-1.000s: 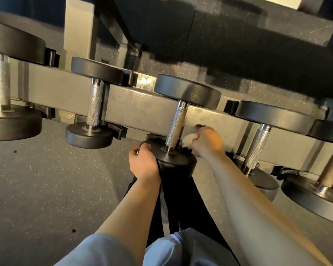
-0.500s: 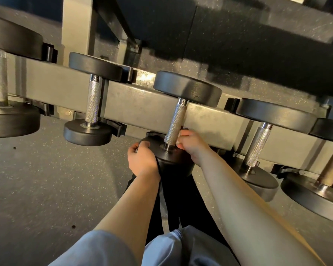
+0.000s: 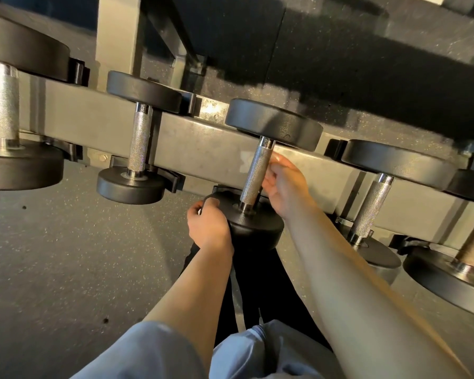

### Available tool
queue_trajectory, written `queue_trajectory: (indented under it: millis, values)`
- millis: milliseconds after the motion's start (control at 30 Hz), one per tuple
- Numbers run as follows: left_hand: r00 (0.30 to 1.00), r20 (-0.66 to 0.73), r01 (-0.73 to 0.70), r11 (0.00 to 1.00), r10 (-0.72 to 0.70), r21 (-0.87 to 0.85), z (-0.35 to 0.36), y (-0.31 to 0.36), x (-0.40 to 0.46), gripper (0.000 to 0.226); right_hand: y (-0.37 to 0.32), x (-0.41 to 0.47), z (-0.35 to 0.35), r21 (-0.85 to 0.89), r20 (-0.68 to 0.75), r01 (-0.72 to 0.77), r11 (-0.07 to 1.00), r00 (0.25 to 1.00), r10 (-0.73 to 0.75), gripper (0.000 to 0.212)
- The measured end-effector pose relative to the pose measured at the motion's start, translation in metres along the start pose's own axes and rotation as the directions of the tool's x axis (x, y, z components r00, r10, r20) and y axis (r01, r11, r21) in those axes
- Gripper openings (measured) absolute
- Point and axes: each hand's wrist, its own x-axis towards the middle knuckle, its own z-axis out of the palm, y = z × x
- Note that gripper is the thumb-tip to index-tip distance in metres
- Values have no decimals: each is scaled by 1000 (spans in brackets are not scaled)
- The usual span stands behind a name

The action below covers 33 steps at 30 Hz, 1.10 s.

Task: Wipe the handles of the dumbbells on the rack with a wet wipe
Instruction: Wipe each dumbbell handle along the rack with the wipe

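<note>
Mid-wipe at frame centre: my left hand (image 3: 207,227) clamps the near weight (image 3: 253,228) of the racked dumbbell while my right hand (image 3: 283,184) curls round its knurled handle (image 3: 256,173), wipe hidden; next, probably the right-hand neighbour's handle (image 3: 370,207).

Dim gym corner, warm light slanting in from the right.

Amber glow on the right forearm (image 3: 367,296) and a bright patch on the rack beam (image 3: 214,110); the knurled handle (image 3: 255,173) glints sharply. A heavy dark shadow sprawls across the speckled floor (image 3: 340,64) beyond the rack. Wide-angle lens bends the beam and swells the weights at both edges. Slight softness around the right hand (image 3: 282,181).
</note>
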Motion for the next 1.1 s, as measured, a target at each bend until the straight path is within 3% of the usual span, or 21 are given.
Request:
queue_trajectory:
  millis: [100, 167, 267, 367, 433, 533, 600, 733, 967, 1000, 1033, 1100]
  values:
    - [1000, 7, 8, 1000, -8, 5, -1, 0, 0, 27, 0, -4, -13, -135, 110, -17, 991, 993, 32, 30]
    - [1000, 3, 1, 1000, -1, 4, -1, 1, -1, 29, 8, -1, -20, -306, 74, -23, 952, 996, 48, 29]
    - [1000, -10, -5, 1000, 5, 15, 0, 2, -1, 30, 19, -2, -26, -605, 0, 3, 796, 1000, -3, 27]
    - [1000, -17, -4, 1000, 5, 27, 0, 1, 1, 30, 27, -16, -33, -756, 50, 99, 647, 994, -94, 17]
    - [1000, -22, -4, 1000, 4, 31, 1, 0, 3, 31, 24, -27, -32, -737, 84, 182, 651, 980, -180, 12]
    - [1000, -25, -1, 1000, 2, 27, 1, 0, 2, 30, 9, -29, -14, -427, 2, 284, 858, 950, -314, 21]
    - [1000, -22, -3, 1000, 4, 27, 1, 0, 1, 30, -2, -18, -1, -341, -73, 339, 877, 920, -384, 22]
    - [1000, -21, -21, 1000, 22, 17, 1, 0, 2, 28, 9, -16, 0, -657, 22, 362, 661, 886, -463, 13]
    - [1000, -10, 9, 1000, -9, 2, 0, 1, 0, 21, 29, -19, -32, -943, 125, 168, 287, 979, -160, 11]
    - [1000, -9, 6, 1000, -6, -3, 0, 0, 0, 23, 23, -18, -32, -934, 128, 178, 308, 976, -176, 9]
    - [1000, -8, 2, 1000, -2, -6, 0, -1, 1, 25, 16, -16, -32, -888, 99, 181, 423, 973, -210, 5]
    - [1000, -5, -7, 1000, 7, -12, 0, -1, 0, 27, 3, -15, -25, -616, -34, 157, 772, 974, -226, 8]
